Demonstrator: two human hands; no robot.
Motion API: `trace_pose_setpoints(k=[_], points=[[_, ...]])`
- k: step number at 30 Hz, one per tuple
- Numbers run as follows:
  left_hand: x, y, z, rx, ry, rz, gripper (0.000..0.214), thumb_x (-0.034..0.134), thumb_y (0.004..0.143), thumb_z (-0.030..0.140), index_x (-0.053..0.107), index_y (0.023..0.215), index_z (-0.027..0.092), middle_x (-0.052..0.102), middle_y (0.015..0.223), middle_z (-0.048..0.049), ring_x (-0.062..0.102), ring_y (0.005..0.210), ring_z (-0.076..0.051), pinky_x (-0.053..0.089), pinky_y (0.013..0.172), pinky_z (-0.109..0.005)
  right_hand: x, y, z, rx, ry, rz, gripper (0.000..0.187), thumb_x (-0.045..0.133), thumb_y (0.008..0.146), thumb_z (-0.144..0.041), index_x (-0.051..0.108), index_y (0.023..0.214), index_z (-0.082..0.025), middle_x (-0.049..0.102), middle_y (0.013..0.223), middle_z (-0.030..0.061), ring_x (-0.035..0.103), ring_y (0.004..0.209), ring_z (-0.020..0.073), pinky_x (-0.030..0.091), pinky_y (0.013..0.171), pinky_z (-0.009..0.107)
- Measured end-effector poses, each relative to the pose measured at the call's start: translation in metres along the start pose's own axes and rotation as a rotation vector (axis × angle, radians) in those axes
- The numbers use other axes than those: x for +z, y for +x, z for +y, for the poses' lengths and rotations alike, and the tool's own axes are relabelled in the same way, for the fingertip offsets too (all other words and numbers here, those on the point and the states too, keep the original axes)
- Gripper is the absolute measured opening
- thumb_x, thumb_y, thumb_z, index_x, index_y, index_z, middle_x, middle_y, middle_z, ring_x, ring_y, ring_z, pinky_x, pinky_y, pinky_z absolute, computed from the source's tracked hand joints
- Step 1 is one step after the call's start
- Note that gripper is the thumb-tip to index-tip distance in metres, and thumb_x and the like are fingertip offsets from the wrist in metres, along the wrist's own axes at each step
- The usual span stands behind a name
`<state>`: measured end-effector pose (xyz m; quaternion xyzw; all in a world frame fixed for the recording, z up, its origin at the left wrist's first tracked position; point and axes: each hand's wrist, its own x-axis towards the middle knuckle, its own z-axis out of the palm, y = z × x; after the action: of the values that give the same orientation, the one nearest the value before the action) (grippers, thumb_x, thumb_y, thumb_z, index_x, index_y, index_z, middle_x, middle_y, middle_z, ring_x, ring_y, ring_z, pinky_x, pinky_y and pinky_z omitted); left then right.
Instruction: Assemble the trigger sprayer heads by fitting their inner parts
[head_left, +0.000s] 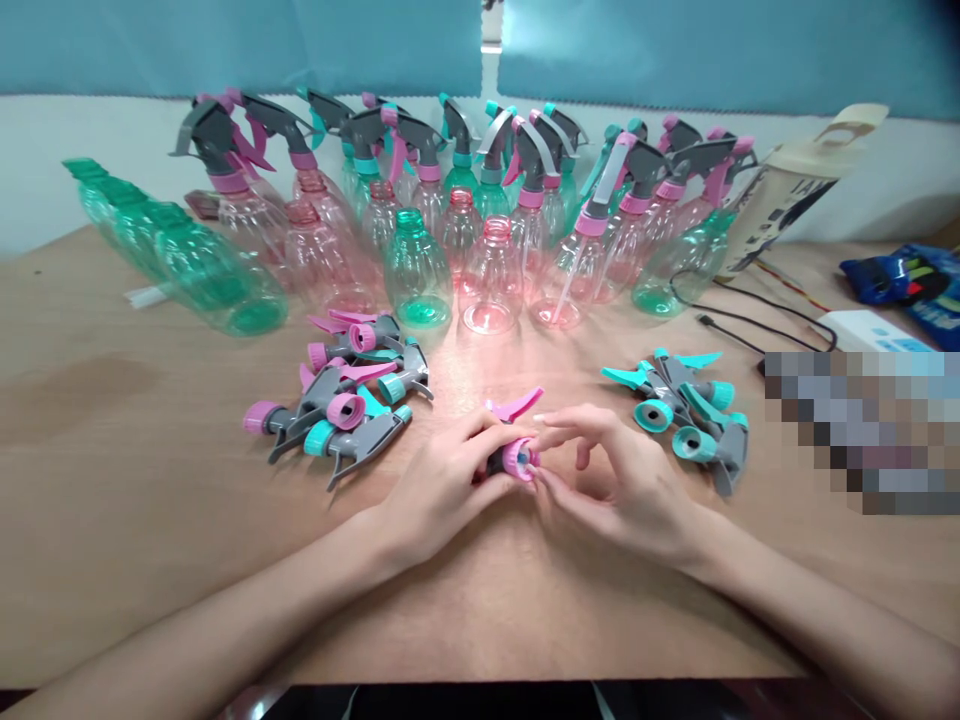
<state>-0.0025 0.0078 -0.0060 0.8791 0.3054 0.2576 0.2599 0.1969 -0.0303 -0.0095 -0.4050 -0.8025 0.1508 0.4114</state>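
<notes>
Sitting between the fingers (496, 438) — a pink-collared sprayer (514, 459).

Bright in the middle, duller toward the sides; soft and stretched at the edges.
The glare lies on the blue cloth (697, 50), strongest just right of its gap; the lamp itself is out of view; a pale patch lights the wooden table (135, 500) ahead of my left hand (439, 485) and right hand (641, 490), with a reddish glow around the clear pink bottle (491, 275) in front; shadows are soft; the pink spray head (519, 460) at my fingertips is slightly blurred, its inside hard to make out; wide-angle stretch makes the green bottles (221, 270) and the cream tumbler (799, 190) lean outward and my forearms look long; the top right corner darkens; coarse pixels hide a block at right.
</notes>
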Motion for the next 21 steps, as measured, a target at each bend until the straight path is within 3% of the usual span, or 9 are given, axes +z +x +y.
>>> trace_pose_setpoints(k=[6, 12, 21], points=[[0.001, 0.001, -0.001, -0.001, 0.012, -0.004, 0.033, 0.064, 0.084, 0.020, 0.058, 0.117, 0.022, 0.056, 0.094, -0.0005, 0.054, 0.073, -0.012, 0.046, 0.067, -0.023, 0.001, -0.001, 0.000, 0.045, -0.024, -0.030, 0.043, 0.064, 0.077, -0.012, 0.049, 0.116, -0.021, 0.068, 0.094, 0.0030, 0.066, 0.079, 0.0146, 0.051, 0.062, 0.026], [0.003, 0.001, 0.002, -0.002, 0.040, 0.006, 0.031, 0.065, 0.082, 0.018, 0.060, 0.113, 0.018, 0.057, 0.093, -0.0021, 0.055, 0.073, -0.013, 0.047, 0.068, -0.024, 0.003, -0.003, -0.003, 0.130, -0.020, -0.021, 0.039, 0.063, 0.079, -0.013, 0.051, 0.115, -0.021, 0.069, 0.085, -0.0004, 0.057, 0.052, 0.0081, 0.050, 0.053, 0.022], [0.002, -0.001, 0.001, 0.015, 0.030, 0.025, 0.024, 0.062, 0.085, 0.022, 0.060, 0.108, 0.017, 0.057, 0.089, -0.0017, 0.053, 0.067, -0.011, 0.045, 0.062, -0.022, 0.010, -0.001, -0.011, 0.032, 0.036, 0.134, 0.053, 0.060, 0.083, -0.011, 0.045, 0.133, -0.024, 0.073, 0.078, -0.0012, 0.066, 0.063, 0.0128, 0.054, 0.050, 0.022]])
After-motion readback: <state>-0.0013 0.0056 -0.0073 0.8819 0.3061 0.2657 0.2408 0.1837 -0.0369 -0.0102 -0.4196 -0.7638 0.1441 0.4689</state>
